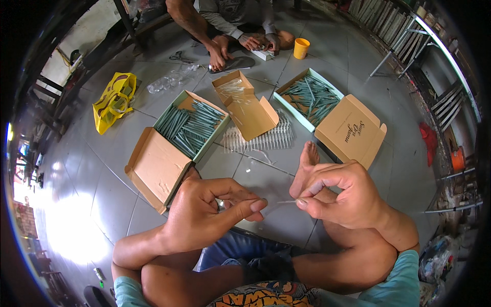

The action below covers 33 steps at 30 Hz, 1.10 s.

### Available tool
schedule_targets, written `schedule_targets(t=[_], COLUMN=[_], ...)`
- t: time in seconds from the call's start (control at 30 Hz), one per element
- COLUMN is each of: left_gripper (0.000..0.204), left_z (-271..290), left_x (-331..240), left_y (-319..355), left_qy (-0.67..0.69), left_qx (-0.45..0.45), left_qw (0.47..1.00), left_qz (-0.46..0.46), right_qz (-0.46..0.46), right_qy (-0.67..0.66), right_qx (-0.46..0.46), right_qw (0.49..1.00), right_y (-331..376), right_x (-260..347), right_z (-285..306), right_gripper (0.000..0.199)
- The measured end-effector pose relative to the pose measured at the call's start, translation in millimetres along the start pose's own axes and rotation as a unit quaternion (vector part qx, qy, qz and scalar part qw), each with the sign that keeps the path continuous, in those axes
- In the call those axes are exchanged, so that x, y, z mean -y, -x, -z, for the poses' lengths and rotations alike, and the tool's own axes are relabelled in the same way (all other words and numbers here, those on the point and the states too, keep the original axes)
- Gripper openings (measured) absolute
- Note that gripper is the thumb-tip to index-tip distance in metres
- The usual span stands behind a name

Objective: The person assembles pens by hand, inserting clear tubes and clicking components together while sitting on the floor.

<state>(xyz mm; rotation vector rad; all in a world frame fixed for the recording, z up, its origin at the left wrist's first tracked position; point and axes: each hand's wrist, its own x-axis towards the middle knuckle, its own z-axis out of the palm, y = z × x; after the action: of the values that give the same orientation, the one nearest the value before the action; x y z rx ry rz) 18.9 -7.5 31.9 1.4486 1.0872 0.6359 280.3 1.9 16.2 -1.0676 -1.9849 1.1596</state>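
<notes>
Gleaming at left, grey tiled floor (110, 159) bears open boxes (158, 166).

The floor of glossy grey tiles (110, 169) carries everything. On its middle stretch lie two open boxes with pale green sides and brown lids: the left box (161, 163) and, nearer the floor's right edge, the right box (332, 138). Between them sit a smaller cardboard box (255, 120) and a rack of thin clear rods (284, 137), the box overlapping the rack. A yellow bag (112, 102) slumps toward the left edge. Toward the far edge are crumpled clear plastic (171, 81), scissors (180, 57) and an upright yellow cup (302, 48).
</notes>
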Motion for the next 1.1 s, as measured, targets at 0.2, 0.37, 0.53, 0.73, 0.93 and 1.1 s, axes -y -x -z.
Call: schedule_targets(t=[0.2, 0.37, 0.53, 0.73, 0.93, 1.1], left_gripper=[0.014, 0.019, 0.021, 0.014, 0.016, 0.016], left_z=[5, 16, 11, -10, -7, 18], left_x=[4, 12, 26, 12, 14, 26], left_y=[2, 6, 0, -7, -4, -15], left_qy=[0.026, 0.079, -0.043, -0.149, -0.138, 0.057], left_qx=[-0.016, -0.121, -0.051, -0.067, -0.057, -0.286], left_qw=[1.000, 0.990, 0.997, 0.973, 0.978, 0.953], left_qz=[0.001, -0.007, -0.045, -0.164, -0.148, -0.083], right_qz=[-0.004, -0.036, 0.105, 0.127, 0.075, -0.118], right_qy=[0.000, -0.020, -0.007, 0.123, 0.101, -0.052], right_qx=[-0.002, -0.045, -0.161, -0.023, -0.005, -0.067], right_qw=[1.000, 0.998, 0.981, 0.984, 0.992, 0.989], right_y=[4, 11, 3, -11, -8, 2], right_x=[-1, 0, -5, 15, 17, 10], right_z=[8, 20, 14, -12, -11, 4], right_gripper=[0.010, 0.004, 0.014, 0.018, 0.007, 0.011])
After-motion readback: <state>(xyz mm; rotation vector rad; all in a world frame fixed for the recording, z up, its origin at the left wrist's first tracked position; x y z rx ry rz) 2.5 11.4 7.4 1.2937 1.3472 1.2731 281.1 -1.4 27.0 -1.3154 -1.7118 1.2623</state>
